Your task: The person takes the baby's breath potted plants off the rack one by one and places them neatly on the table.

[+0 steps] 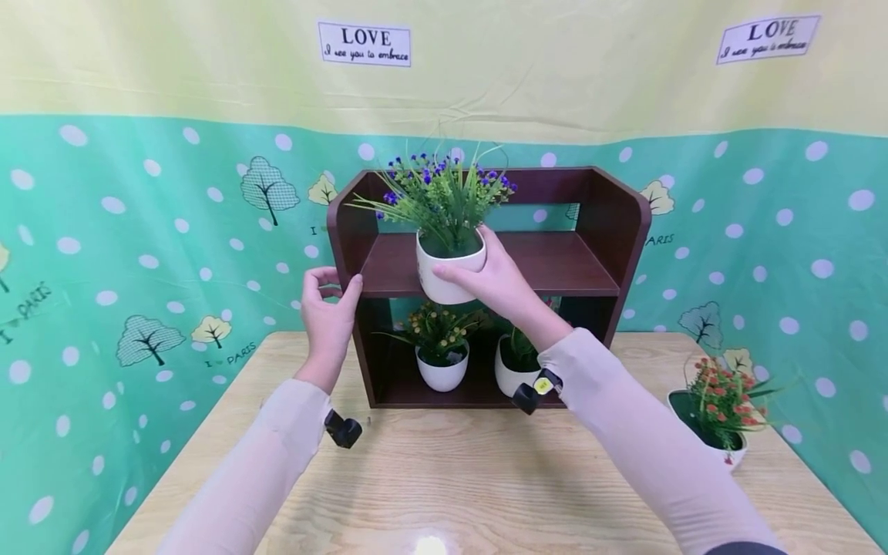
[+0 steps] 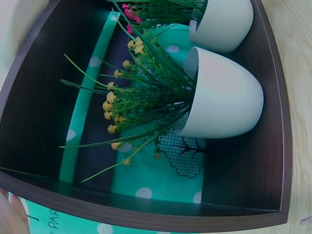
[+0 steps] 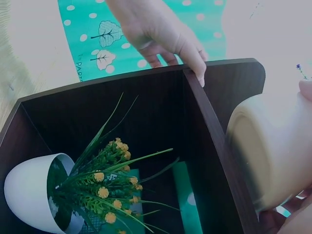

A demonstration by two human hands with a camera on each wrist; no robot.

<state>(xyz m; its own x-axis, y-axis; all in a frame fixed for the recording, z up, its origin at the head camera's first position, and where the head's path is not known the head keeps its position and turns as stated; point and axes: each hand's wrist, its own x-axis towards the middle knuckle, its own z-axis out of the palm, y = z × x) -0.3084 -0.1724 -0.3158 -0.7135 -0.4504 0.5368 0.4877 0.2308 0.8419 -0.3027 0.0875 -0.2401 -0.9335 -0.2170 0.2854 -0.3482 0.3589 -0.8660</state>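
Note:
My right hand [image 1: 502, 277] grips a white pot [image 1: 447, 270] holding an artificial plant with purple flowers [image 1: 444, 189]. The pot is at the front of the upper level of a dark brown two-tier shelf [image 1: 576, 289]; in the right wrist view the pot's base [image 3: 248, 151] appears close to the middle board's front edge, and contact is unclear. My left hand [image 1: 329, 312] holds the shelf's left side panel, thumb at its front edge and fingers outside. In the right wrist view, that left hand [image 3: 163, 34] shows its thumb where board and side meet.
On the lower level stand a yellow-flowered potted plant [image 1: 442, 370] and another white-potted plant [image 1: 513, 374], partly behind my right arm. An orange-red-flowered potted plant [image 1: 724, 408] stands at the right of the wooden table [image 1: 430, 470]. A patterned curtain [image 1: 173, 231] hangs behind.

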